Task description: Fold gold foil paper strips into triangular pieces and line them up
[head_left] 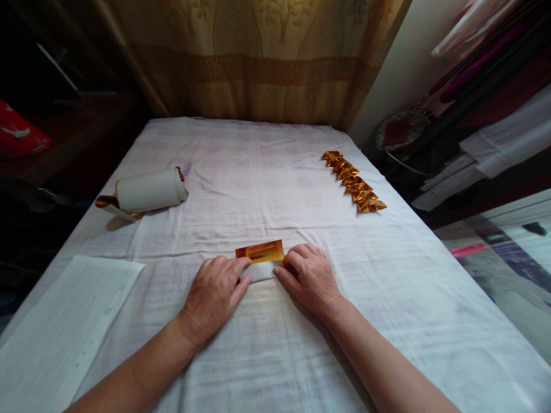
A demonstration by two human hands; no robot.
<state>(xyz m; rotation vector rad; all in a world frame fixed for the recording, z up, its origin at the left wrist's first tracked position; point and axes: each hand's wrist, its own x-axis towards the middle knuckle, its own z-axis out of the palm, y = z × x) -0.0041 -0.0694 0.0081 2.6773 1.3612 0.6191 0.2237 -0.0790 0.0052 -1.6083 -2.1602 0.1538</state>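
Observation:
A small strip of gold foil paper (pixel 260 251), gold on top with its white side showing below, lies on the white cloth (pixel 267 172) near the front middle. My left hand (pixel 215 292) presses its left end with fingers bent onto the paper. My right hand (pixel 307 275) pinches the right end, fingers curled together. Both hands rest on the cloth.
A roll of gold foil paper (pixel 148 191), white side out, lies at the left. A row of several folded gold pieces (pixel 355 182) runs along the right. A sheet of white paper (pixel 64 321) lies at the front left. A curtain hangs behind; clothes pile at the right.

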